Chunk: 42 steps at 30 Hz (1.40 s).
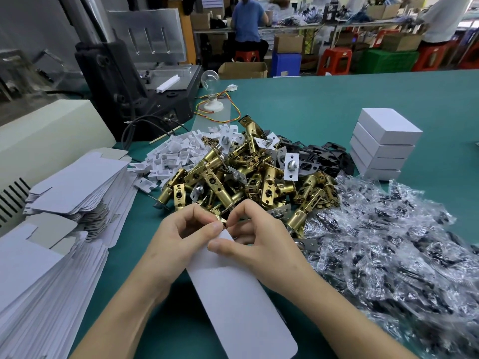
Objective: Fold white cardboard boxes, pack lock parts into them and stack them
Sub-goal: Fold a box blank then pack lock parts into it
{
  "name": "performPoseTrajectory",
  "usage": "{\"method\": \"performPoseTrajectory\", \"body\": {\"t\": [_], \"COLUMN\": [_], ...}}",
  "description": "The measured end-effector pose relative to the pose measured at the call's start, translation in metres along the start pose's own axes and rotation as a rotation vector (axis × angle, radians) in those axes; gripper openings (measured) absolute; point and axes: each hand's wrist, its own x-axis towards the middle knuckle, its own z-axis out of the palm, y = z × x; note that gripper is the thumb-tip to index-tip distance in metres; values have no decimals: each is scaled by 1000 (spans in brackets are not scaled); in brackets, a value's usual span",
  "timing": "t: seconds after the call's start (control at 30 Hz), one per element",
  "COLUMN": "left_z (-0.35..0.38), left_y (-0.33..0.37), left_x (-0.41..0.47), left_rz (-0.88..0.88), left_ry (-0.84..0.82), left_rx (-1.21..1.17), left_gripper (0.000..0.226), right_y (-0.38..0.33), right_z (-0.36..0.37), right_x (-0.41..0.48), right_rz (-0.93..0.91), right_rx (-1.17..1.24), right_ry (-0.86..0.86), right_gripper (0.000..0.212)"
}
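A flat white cardboard box blank (238, 304) lies lengthwise in front of me on the green table. My left hand (181, 237) and my right hand (255, 234) pinch its far end from either side, fingertips close together. Just beyond them is a heap of brass lock latches (248, 174). Small white plastic pieces (178, 151) lie at the heap's left, black metal plates (324, 156) at its right. Several closed white boxes (383, 146) stand stacked at the right. Flat box blanks (64, 216) are piled on the left.
Clear bags of dark screws (394, 252) cover the table's right front. A beige machine (46, 141) and a black press (134, 81) stand at the left rear, with a light bulb on a white base (211, 92) and cables. People sit at benches far behind.
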Motion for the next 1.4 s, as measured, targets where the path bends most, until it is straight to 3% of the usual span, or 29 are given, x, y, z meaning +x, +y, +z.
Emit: {"method": "performPoseTrajectory", "body": {"t": [0.2,0.37,0.8,0.97,1.23,1.4], "left_z": [-4,-5,-3,-1,3,10], "left_y": [0,-1,-2,-1,1,1], "left_x": [1,2,1,-1,-3,-4], "left_rz": [-7,-51,-56,-31,101,171], "left_ry": [69,74,49,58,-14,136], "left_rx": [-3,-11,-54,-98,-8,15], "left_gripper": [32,33,32,40,28,24], "right_y": [-2,-5,2,2,-2,-3], "right_z": [-7,-11,-7,-8,-15,-22], "right_x": [2,3,4,6,5,8], "right_rz": [134,124,107,50,-1,-12], "right_rx": [180,110,171,241,230,259], "right_ry": [-96,-54,-22,59,127,217], "right_gripper": [16,10,14,28,18,14]}}
